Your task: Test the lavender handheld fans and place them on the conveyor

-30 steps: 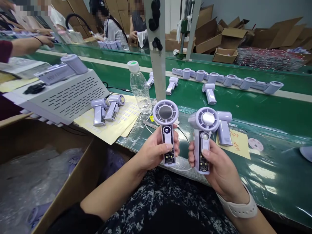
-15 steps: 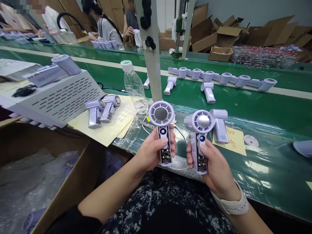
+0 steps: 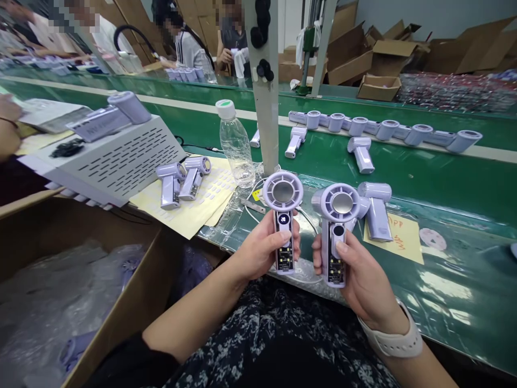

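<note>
My left hand (image 3: 264, 242) is closed round the handle of a lilac handheld fan (image 3: 283, 191), thumb on its front button panel below a lit display. A second lilac fan (image 3: 341, 203) is held in my right hand (image 3: 359, 264), its round display dark and my thumb on the panel. Both fans stand upright, heads up, with bare circuit boards showing in the lower handles. Just behind the right one lies another fan (image 3: 378, 210), partly on a yellow note (image 3: 407, 245). Two more fans (image 3: 172, 186) (image 3: 195, 178) rest on yellow sticker sheets (image 3: 189, 221) at the left.
A clear bottle (image 3: 236, 143) stands beside a metal post (image 3: 264, 108). Several fans line the green conveyor (image 3: 315, 161). A vented grey box (image 3: 125, 161) bears another fan. An open carton (image 3: 133, 302) with plastic bags is at lower left. People work across the line; another person's hand is at far left.
The view has shifted, so most things appear farther right. The right fan's display, lit before, is now dark, and its head faces more forward. Another person's hand has appeared at the far left.
</note>
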Demonstrator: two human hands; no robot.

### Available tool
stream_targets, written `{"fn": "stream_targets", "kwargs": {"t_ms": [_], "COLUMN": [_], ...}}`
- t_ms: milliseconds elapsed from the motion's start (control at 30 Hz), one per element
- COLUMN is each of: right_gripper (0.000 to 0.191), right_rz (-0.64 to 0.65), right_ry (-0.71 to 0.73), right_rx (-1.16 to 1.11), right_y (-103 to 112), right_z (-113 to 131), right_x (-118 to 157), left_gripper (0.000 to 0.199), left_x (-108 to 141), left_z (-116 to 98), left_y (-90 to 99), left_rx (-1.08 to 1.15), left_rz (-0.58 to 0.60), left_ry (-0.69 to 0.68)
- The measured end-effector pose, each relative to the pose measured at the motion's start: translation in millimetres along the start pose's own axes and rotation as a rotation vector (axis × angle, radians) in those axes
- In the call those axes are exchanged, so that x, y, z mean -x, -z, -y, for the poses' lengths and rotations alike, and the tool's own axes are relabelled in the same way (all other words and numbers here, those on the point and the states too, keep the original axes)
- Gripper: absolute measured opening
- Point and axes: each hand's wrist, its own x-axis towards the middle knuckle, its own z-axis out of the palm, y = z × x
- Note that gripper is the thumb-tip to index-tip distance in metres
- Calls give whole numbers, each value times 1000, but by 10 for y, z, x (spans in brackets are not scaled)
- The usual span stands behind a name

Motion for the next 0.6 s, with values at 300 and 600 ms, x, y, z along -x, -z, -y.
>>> {"fn": "stream_targets", "kwargs": {"t_ms": [300,600], "right_gripper": [25,29], "right_rz": [29,-75], "right_ry": [-20,-113], "right_rx": [1,-26], "right_y": [40,79], "right_z": [34,-4], "right_x": [32,40], "left_gripper": [45,56], "left_x": [-5,-26], "left_z": [31,80], "left_y": [74,141], "left_rx": [49,77], "left_rz": [62,-5], "left_ry": [-25,15]}}
